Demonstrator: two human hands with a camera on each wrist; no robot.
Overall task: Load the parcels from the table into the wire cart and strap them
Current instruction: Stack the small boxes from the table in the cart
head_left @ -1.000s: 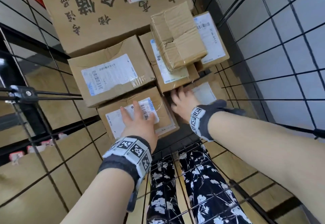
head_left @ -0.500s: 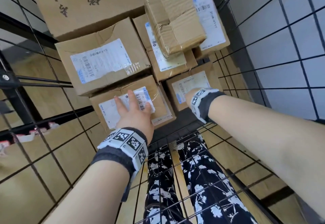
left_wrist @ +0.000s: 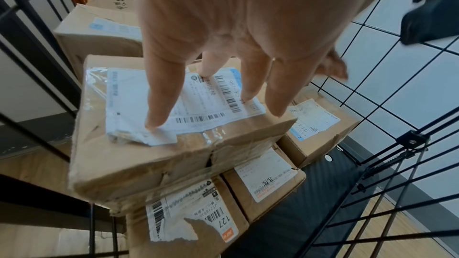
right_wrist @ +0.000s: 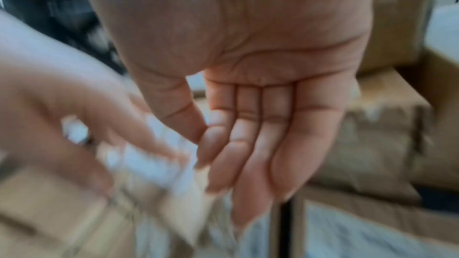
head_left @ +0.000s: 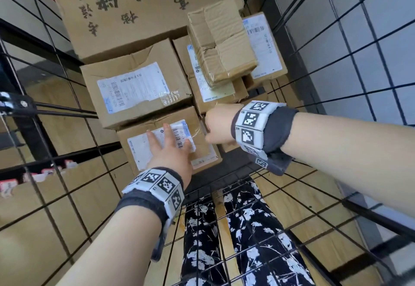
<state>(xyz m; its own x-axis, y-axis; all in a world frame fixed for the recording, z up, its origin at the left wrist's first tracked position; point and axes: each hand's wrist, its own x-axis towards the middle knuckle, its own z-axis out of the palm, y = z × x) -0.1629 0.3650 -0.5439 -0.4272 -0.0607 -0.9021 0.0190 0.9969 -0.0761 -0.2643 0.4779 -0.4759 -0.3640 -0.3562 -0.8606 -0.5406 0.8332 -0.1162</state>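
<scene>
Several cardboard parcels are stacked inside the black wire cart (head_left: 336, 72). My left hand (head_left: 167, 148) lies flat on the nearest parcel (head_left: 202, 150), its straight fingers (left_wrist: 159, 105) pressing the white shipping label (left_wrist: 139, 109). This parcel (left_wrist: 149, 154) sits on top of lower labelled boxes (left_wrist: 198, 219). My right hand (head_left: 219, 126) is at the parcel's right edge, fingers pointing down out of the head view. The blurred right wrist view shows that hand (right_wrist: 261, 144) with straight fingers together, holding nothing.
Behind stand a large printed box (head_left: 125, 16), a labelled box (head_left: 134, 83) and a taped brown parcel (head_left: 222, 45) on top of others. The dark cart floor (left_wrist: 310, 203) shows at the near right. My legs in floral trousers (head_left: 247, 240) stand outside the front mesh.
My right hand has left the small parcel at the right and moved up and left to the near parcel's right edge. My left hand stays flat on the label.
</scene>
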